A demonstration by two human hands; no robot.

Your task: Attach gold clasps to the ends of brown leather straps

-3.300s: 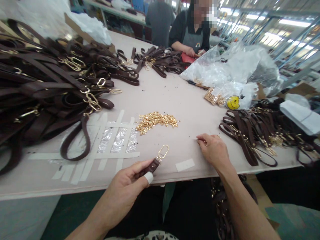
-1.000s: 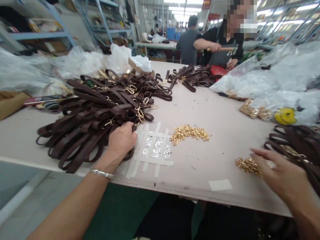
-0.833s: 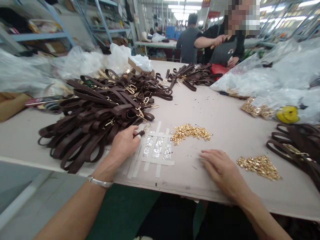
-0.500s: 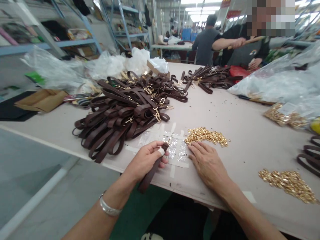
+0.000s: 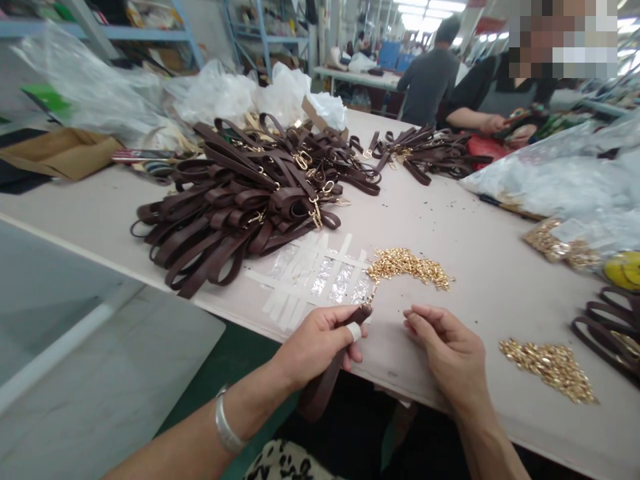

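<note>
My left hand [image 5: 315,343] is closed around a dark brown leather strap [image 5: 323,393], its lower end hanging over the table edge. A gold snap hook [image 5: 373,292] sticks out from the strap's top, close to a heap of small gold hardware pieces [image 5: 407,265]. White tape or a bandage wraps one finger. To the right, my right hand [image 5: 453,350] is just over the table, thumb and fingertips pinched together. Whatever may be between those fingertips is too small to make out. Clear plastic patches [image 5: 340,283] are taped flat left of the heap.
A big pile of brown straps [image 5: 225,220] covers the left; another bundle [image 5: 425,153] lies farther back. A second gold heap [image 5: 550,370] is at right, near more straps [image 5: 600,327]. Plastic bags [image 5: 565,173] fill the right back. A co-worker [image 5: 500,107] works across the table.
My right hand has drawn back from the gold heap, its flat fingers now pinched. My left hand has moved right with the strap. The view has shifted, and the co-worker's hands have lowered.
</note>
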